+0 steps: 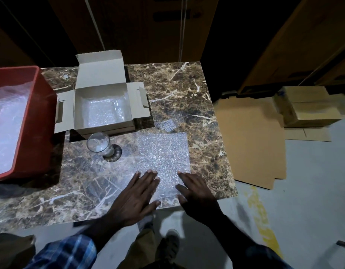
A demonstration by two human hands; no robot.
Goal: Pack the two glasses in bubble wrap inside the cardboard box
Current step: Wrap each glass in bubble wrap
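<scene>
A square sheet of bubble wrap [164,152] lies flat on the marble table [187,90]. My left hand [137,199] and my right hand [197,193] both press flat on its near edge, fingers straight. A clear glass [99,145] stands upright to the left of the sheet, just in front of the cardboard box [101,131]. The box is open with its flaps spread, and a wrapped bundle of bubble wrap [104,111] lies inside it. What the bundle holds is hard to make out.
A red plastic crate [37,121] with loose bubble wrap stands at the table's left end. A small scrap of bubble wrap [166,125] lies behind the sheet. Flattened cardboard [251,140] and stacked boxes [307,107] lie on the floor to the right.
</scene>
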